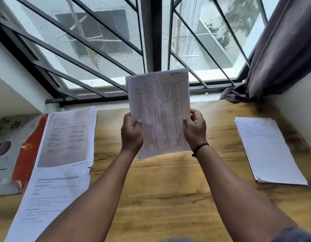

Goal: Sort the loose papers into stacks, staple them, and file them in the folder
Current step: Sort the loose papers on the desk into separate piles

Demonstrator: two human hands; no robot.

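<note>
Head view looks down over a wooden table [168,198] set against a barred window [116,49]. Both hands are raised above the middle of the table, holding up a sheaf of printed papers [160,110] with a ruled table of text on the top sheet; the sheaf stands nearly upright and clear of the tabletop. The left hand [131,135] grips its left edge with curled fingers, and the right hand [195,130] pinches its right edge, thumb on the front. A dark cord bracelet [200,148] circles the right wrist. On the left of the table lies a long spread of overlapping printed sheets [63,151], partly covering a red folder [27,154] beside it. On the right, well apart, lies a neater stack of papers [268,151]. A grey curtain [282,58] hangs at the far right.
</note>
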